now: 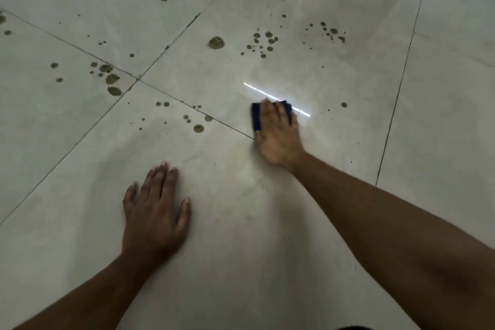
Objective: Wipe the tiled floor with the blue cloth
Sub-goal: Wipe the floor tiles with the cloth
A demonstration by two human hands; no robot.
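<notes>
A folded dark blue cloth point(256, 115) lies flat on the glossy pale tiled floor point(334, 83), near the middle of the view. My right hand point(277, 136) presses down on it, palm flat, fingers over most of the cloth; only its left strip and far edge show. My left hand point(156, 211) rests flat on the floor nearer to me and to the left, fingers spread, holding nothing. Dark greenish-brown spots point(216, 42) dot the tiles beyond and to the left of the cloth.
Dark grout lines point(187, 104) cross the floor diagonally. More stain clusters sit at the left point(112, 79) and at the far right point(332, 32). A single spot point(344, 105) lies right of the cloth. The tile under my arms looks smeared and dull.
</notes>
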